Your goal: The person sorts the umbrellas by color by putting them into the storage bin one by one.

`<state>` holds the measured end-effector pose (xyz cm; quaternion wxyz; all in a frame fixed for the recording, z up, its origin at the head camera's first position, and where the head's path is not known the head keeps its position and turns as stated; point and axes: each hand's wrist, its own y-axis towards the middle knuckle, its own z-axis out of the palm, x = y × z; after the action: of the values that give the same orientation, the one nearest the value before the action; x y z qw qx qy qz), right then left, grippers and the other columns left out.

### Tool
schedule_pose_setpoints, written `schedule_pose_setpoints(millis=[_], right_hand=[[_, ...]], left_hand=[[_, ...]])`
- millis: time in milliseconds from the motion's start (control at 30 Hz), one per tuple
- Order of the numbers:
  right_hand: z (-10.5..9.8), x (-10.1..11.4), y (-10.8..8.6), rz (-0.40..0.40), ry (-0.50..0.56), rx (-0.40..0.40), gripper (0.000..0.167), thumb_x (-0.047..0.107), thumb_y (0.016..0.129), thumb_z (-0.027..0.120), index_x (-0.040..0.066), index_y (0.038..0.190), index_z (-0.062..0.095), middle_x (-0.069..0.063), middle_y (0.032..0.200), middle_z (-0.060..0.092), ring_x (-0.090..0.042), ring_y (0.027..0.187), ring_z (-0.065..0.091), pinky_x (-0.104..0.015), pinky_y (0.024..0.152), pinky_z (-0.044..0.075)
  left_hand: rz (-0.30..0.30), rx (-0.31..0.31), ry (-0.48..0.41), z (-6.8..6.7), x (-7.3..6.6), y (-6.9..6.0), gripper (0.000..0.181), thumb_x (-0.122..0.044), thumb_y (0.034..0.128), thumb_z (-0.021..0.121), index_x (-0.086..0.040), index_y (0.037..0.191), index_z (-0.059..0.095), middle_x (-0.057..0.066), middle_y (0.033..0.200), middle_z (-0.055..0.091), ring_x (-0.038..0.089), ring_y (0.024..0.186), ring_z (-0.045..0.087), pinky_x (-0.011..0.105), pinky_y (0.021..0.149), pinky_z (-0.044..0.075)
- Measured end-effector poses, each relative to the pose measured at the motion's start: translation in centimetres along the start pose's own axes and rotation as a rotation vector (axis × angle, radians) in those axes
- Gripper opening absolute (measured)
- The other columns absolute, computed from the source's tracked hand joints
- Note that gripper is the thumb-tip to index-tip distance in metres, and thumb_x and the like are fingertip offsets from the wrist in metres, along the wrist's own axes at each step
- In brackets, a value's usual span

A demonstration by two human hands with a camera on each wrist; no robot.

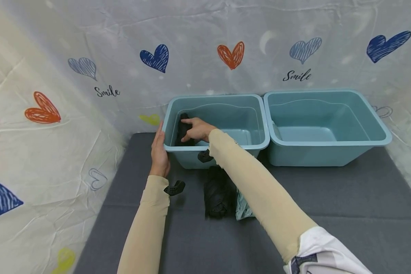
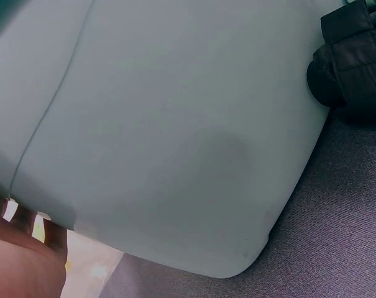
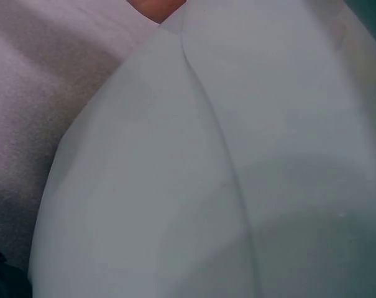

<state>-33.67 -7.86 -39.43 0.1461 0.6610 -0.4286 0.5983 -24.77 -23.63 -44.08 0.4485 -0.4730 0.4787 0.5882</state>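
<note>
Blue-green left bin (image 1: 185,148): plastic, upright on the table cover, rim meeting that of the right bin.
Right bin (image 1: 328,143): same colour and form, upright beside it, a raised line moulded round the inner wall.
Dark bundle (image 1: 182,130): inside the left bin, at its left end; partly covered by fingers.
Right hand (image 1: 199,130): reaches over the left bin's front rim and touches the dark bundle; index finger extended, thumb spread away from it; remaining fingers hidden.
Left hand (image 1: 159,156): rests along the outside of the left bin's left end, fingers extended, laid against the wall near the rim.
Black roll (image 1: 220,192): on the table cover in front of the left bin, its surface creased.
Pale blue-green cloth (image 1: 244,207): just right of the black roll, folded, partly behind the right forearm.
Table cover (image 1: 294,194): dark grey fabric, crease lines visible.
Readable writing: "Smile" in black script (image 1: 107,91) at left and again, second print (image 1: 297,75), above the right bin; both on the pale backdrop (image 1: 198,80), among blue, orange and yellow hearts.
White sleeve (image 1: 322,247): dark printed patch, marks too small to read.
</note>
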Motion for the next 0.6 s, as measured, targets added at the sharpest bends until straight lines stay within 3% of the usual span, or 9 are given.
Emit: schedule_pose_setpoints(millis=[233,600], right_hand=[[-0.2,0.04,0.09,-0.002,0.145,0.055,0.083,-0.005,0.098,0.063,0.014,0.164,0.018,-0.018,0.166,0.021,-0.033,0.144,0.039,-0.047,0.109,0.043],[-0.76,0.23,-0.54,-0.093,0.228,0.004,0.078,0.002,0.1,0.063,0.011,0.164,0.019,-0.022,0.162,0.029,-0.034,0.143,0.04,-0.049,0.113,0.039]], left_hand=[[0.001,-0.011,0.011,-0.08,0.52,0.2,0.052,-0.04,0.1126,0.029,-0.032,0.163,0.023,-0.008,0.168,0.019,0.016,0.152,0.02,0.045,0.122,0.021],[-0.009,-0.007,0.029,-0.31,0.43,0.47,0.052,-0.035,0.1133,0.027,-0.027,0.164,0.02,-0.003,0.168,0.018,0.021,0.152,0.022,0.051,0.121,0.022]])
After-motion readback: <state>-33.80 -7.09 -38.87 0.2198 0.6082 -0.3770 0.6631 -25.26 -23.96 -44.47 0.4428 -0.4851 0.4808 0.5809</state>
